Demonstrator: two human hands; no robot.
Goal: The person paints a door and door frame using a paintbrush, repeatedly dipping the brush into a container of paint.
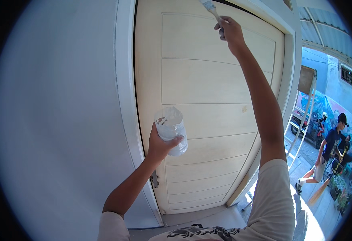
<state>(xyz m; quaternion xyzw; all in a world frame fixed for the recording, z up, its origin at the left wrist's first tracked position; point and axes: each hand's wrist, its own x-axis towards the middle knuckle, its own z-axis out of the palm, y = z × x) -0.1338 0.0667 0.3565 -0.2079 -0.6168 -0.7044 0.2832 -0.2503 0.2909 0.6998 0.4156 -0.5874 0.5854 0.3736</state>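
My left hand point(162, 143) is wrapped round a cut-off clear plastic bottle point(172, 124) that has white paint inside. It is held upright in front of the cream panelled door point(206, 80). Raised high toward the top of the door, my right hand point(229, 32) grips a paintbrush point(213, 9) by its handle. The brush's bristles point up and left, partly cut off by the top edge of the view, and look whitish. I cannot tell whether they touch the door or its frame.
A pale wall point(63, 100) and white door frame point(124, 80) stand left. The door handle point(155, 179) is low on the door's left edge. Outside at right are a white ladder point(304, 120), a person point(330, 146) in dark shirt and cap, a broom point(319, 192), and a motorbike point(318, 130).
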